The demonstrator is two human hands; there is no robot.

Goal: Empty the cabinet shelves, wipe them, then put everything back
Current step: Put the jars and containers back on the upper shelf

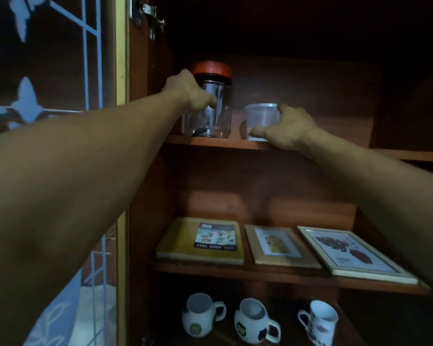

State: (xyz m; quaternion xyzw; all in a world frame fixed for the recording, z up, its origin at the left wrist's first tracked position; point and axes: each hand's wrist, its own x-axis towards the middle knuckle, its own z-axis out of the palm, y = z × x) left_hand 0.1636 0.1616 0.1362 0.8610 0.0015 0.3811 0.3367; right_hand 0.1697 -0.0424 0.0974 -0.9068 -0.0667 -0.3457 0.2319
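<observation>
top shelf (210,143): left hand (185,92) grips jar (211,106), right hand (284,128) clasps tub (260,116)

The single head camera looked forward and slightly up into the dim cabinet (273,171) from close range, top shelf (210,142) near twelve o'clock, the mugs' shelf, perhaps the lowest, toward six.

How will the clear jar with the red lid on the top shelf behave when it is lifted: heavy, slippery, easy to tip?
The clear jar looks almost empty, so it is probably light. Its smooth walls may be slippery, though the left hand wraps its side. It is tall and stands near the top shelf edge, so a push up high could tip it.
</observation>
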